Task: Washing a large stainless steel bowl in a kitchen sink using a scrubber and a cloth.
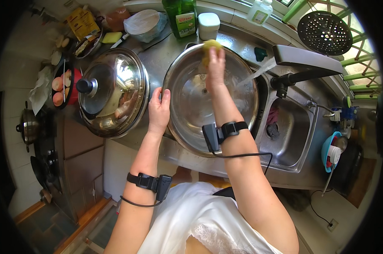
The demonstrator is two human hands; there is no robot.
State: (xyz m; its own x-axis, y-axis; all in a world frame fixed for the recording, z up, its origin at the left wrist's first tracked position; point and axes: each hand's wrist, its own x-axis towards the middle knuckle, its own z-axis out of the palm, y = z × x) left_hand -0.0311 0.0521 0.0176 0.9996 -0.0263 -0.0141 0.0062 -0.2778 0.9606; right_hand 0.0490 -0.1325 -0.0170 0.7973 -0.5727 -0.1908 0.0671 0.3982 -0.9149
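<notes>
A wide stainless steel pot (191, 127) sits over the sink ledge, its inside wet. At its left rim is my left hand (159, 111), thumb up and fingers curled at the edge. My right hand (216, 68) presses a yellow-green scrubbing sponge (212, 45) against the far rim; motion blurs both. Water from the grey faucet (305, 60) falls in a stream (258, 73) into the pot's right side. To the left of my left hand, a domed steel lid (121, 79) with a black knob rests on the counter.
A sink bowl (286, 139) with a drain strainer lies right of the pot. Behind stand a green detergent bottle (182, 20) and a white lidded tub (209, 25). Peaches fill a red bowl (72, 84) at left. A perforated disc (324, 33) hangs by the window; cables trail from both forearm straps.
</notes>
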